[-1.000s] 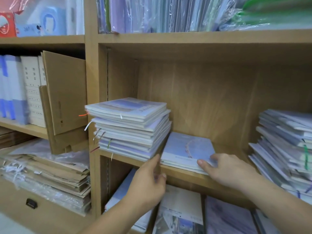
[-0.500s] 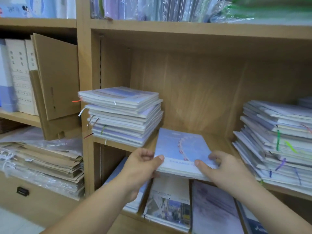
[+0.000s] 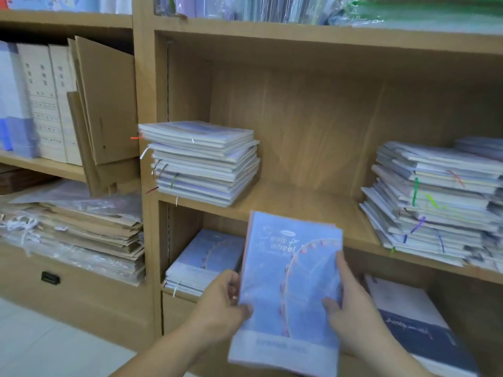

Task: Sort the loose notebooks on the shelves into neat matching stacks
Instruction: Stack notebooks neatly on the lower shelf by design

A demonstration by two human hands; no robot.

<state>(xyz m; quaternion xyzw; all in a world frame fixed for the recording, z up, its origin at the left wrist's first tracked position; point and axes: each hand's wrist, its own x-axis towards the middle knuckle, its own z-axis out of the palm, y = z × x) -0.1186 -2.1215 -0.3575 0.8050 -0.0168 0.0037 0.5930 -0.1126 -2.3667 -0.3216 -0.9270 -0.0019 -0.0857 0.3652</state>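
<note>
A small bundle of light-blue notebooks with a ferris-wheel cover (image 3: 288, 284) is held upright in front of the shelves, clear of the boards. My left hand (image 3: 223, 303) grips its left edge, thumb on the cover. My right hand (image 3: 345, 303) grips the right edge, thumb also on the front. On the middle shelf (image 3: 296, 205) a tidy stack of pale notebooks (image 3: 201, 161) stands at the left, and a taller, uneven stack (image 3: 432, 202) with coloured ribbons fills the right. A matching ferris-wheel stack (image 3: 206, 259) lies on the shelf below, left.
A dark-blue and white notebook (image 3: 413, 330) lies on the lower shelf at the right. Cardboard folders (image 3: 106, 104) and white binders (image 3: 46, 102) stand in the left bay, with bagged brown paper bags (image 3: 81, 235) under them. Plastic-wrapped stock (image 3: 272, 8) fills the top shelf.
Both hands lifted the ferris-wheel notebooks off the middle shelf and drew them out and down toward me. The spot between the two stacks on that shelf is now bare.
</note>
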